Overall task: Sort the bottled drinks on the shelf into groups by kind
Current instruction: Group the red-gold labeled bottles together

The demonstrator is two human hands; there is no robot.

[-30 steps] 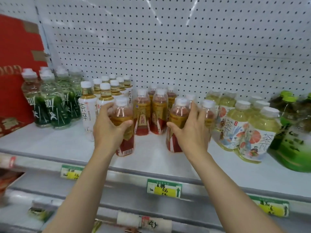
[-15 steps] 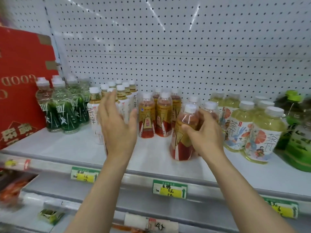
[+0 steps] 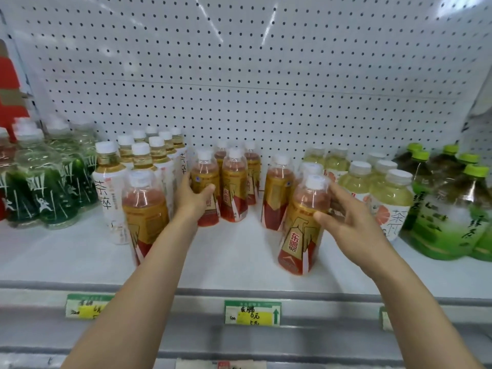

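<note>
Bottles [image 3: 300, 222] are clear glossy plastic with shiny printed film labels [image 3: 294, 242] and matt white plastic caps [image 3: 315, 181]. Shelf [image 3: 239, 251] is smooth white painted metal, slight sheen. Pegboard back panel [image 3: 253, 75] is perforated glossy white metal, catching streak reflections. Price tags [image 3: 252, 312] are matt paper.

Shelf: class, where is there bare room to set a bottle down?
Bare shelf lies between the two front red-and-gold bottles, and at the front left before the green-label bottles. The back rows are crowded.
</note>
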